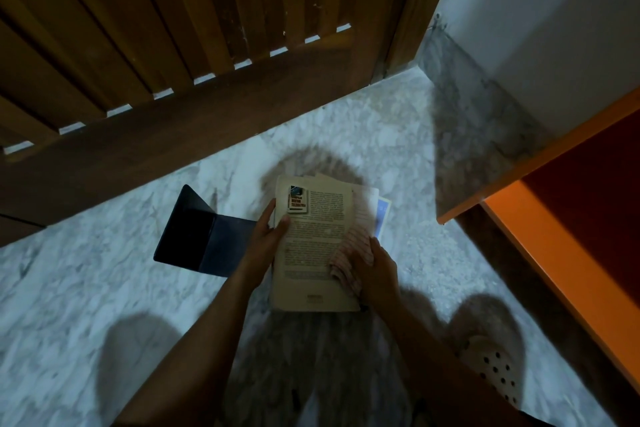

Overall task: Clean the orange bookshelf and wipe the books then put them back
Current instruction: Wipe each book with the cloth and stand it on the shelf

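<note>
Book [311, 246] held over the floor [104, 288], left of the orange bookshelf [540, 236]. Left hand [266, 236] grips its left edge; right hand [375, 270] clutches a cloth [349, 253] against the cover. Recommend full-length strokes, book firmly braced.

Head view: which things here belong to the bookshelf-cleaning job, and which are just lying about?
Job: book gripped by the left hand; striped cloth held against it by the right hand; stack beneath it; orange bookshelf; dark blue open cover on the floor, likely another book.
Lying about: wooden door; perforated shoe.
</note>
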Demonstrator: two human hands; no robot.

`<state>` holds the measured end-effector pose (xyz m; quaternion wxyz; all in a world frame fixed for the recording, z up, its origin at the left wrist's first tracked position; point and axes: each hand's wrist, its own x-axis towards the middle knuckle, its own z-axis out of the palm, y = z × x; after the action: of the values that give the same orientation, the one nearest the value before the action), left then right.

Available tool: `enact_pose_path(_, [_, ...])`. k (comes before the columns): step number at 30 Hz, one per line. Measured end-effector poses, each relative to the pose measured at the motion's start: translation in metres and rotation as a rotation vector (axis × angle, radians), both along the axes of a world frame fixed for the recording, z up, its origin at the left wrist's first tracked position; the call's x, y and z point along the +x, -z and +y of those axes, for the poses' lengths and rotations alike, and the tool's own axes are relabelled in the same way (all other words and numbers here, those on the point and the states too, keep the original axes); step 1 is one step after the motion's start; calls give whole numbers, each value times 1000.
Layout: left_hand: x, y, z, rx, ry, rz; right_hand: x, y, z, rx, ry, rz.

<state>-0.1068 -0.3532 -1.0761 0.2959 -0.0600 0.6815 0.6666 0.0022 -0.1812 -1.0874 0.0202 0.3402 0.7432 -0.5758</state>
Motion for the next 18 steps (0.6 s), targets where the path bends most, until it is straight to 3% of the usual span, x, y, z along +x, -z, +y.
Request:
enact_pose_path(10, [4,-28,16,24,-117,98,-1,-20,17,31,-91,-56])
enact_pose_path(15, [8,-92,24,72,-160,249,-7,-81,31,62,-48,73])
enact_pose_path(18, [10,-140,27,102,-153,331,-7,-129,36,219,-111,226])
